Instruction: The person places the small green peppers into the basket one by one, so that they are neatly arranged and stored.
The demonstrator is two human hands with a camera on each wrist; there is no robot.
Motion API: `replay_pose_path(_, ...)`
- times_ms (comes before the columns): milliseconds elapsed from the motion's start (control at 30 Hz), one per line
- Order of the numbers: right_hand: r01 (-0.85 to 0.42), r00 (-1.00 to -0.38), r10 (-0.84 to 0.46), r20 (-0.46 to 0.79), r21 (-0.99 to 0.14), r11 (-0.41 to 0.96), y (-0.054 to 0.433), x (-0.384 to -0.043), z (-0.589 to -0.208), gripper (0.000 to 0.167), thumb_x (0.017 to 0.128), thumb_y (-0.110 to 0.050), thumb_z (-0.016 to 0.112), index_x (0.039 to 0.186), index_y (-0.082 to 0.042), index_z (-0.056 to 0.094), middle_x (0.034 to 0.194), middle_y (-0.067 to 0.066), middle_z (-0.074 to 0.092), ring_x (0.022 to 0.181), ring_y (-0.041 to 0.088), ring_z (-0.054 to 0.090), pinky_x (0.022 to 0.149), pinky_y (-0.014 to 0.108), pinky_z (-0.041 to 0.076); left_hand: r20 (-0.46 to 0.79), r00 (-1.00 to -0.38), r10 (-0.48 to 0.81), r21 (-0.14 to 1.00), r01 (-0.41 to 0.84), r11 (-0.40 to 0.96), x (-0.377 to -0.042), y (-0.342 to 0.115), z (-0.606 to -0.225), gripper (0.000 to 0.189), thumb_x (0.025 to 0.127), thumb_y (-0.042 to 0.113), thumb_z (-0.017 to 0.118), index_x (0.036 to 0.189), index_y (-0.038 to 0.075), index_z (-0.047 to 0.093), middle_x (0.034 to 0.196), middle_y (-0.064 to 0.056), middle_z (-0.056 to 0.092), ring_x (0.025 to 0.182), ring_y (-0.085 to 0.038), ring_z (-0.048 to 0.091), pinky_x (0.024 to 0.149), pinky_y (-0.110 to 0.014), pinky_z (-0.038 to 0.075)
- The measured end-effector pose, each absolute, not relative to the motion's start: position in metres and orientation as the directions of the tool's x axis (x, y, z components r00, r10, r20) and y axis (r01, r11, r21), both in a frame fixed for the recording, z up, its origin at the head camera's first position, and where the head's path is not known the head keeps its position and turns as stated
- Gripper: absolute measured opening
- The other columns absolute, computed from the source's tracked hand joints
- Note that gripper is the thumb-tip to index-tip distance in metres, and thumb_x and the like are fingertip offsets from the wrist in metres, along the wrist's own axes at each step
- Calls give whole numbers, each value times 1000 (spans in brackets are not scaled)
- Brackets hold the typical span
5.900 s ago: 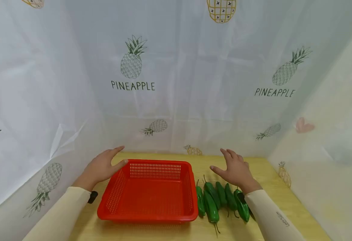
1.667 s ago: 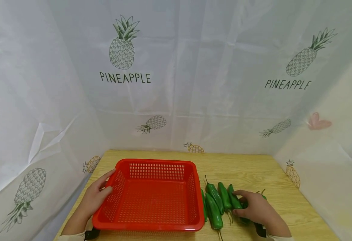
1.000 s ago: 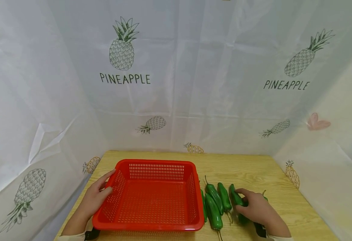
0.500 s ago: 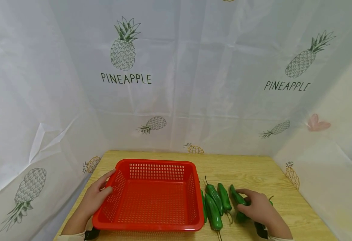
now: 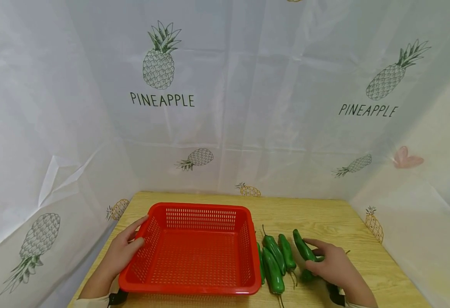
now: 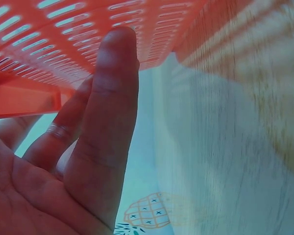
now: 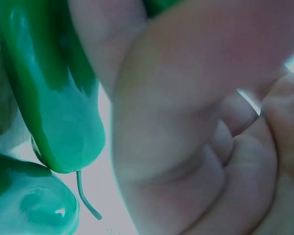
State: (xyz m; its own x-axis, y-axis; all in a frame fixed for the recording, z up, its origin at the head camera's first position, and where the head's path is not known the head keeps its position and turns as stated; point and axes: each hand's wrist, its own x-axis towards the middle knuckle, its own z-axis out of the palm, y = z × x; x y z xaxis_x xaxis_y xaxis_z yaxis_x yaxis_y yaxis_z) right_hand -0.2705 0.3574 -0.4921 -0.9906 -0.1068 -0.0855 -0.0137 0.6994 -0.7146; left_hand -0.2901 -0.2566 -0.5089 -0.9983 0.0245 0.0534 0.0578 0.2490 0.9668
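Observation:
A red plastic basket (image 5: 201, 206) with slotted walls stands on the table, with nothing in it. My left hand (image 5: 120, 252) holds its left side, thumb over the rim; in the left wrist view the fingers (image 6: 110, 93) lie against the slotted wall from outside. Right of the basket, my right hand (image 5: 333, 264) pinches a long green pepper (image 5: 302, 244) between thumb and fingers, its tip pointing away from me. The hand hides the pepper's other end. Another green pepper (image 5: 308, 276) shows just below the thumb.
Several green peppers, one of them a large pepper (image 5: 273, 270), lie in a row between the basket and my right hand. A light wooden table (image 5: 302, 211) carries everything. White pineapple-print sheets (image 5: 225, 119) hang behind and on both sides.
Both hands have come down from above the table, the left onto the basket, the right onto a pepper. Lately the held pepper has slid slightly away from the row; the left hand has stayed put.

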Motion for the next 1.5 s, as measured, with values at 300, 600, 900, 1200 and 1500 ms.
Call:
replay_pose_path(300, -81, -995, -103, 7, -669, 739, 356, -272, -494, 65, 92, -18, 78, 153, -20, 58, 120, 23, 71, 39, 11, 34, 42, 32, 45, 56, -998, 24, 966, 60, 251, -290, -259, -510, 65, 102, 4, 53, 163, 27, 43, 135, -31, 62, 87, -34, 74, 61, -47, 64)
replay_pose_path(600, -175, -984, -154, 92, -675, 717, 352, -270, -492, 67, 95, -17, 78, 156, -19, 53, 125, 23, 70, 49, 15, 62, 45, 29, 46, 58, -998, 35, 968, 65, 243, -290, -260, -510, 65, 102, 5, 53, 163, 27, 42, 135, -31, 62, 87, -34, 75, 61, -48, 64)
replay_pose_path(900, -188, -980, -172, 100, -753, 631, 351, -267, -493, 72, 93, -26, 83, 157, -22, 51, 130, 20, 68, 99, 28, 76, 62, 31, 60, 67, -997, 25, 963, 71, 259, -290, -256, -510, 65, 102, 4, 53, 163, 25, 42, 135, -31, 63, 87, -32, 75, 62, -46, 65)
replay_pose_path(1200, -78, -980, -199, -23, -872, 484, 353, -271, -488, 76, 98, -26, 78, 162, -11, 41, 140, 31, 57, 97, 37, 74, 56, 47, 60, 59, -998, 22, 957, 63, 282, -290, -257, -509, 66, 102, 5, 52, 162, 29, 43, 133, -28, 65, 87, -32, 74, 63, -45, 64)
replay_pose_path(1500, -33, -967, -235, -100, -865, 501, 339, -275, -474, 73, 99, -30, 75, 158, 0, 44, 143, 31, 54, 100, 29, 74, 59, 52, 60, 64, -998, 30, 953, 70, 293, -290, -258, -509, 65, 102, 6, 52, 162, 29, 43, 134, -27, 65, 89, -32, 74, 64, -44, 64)
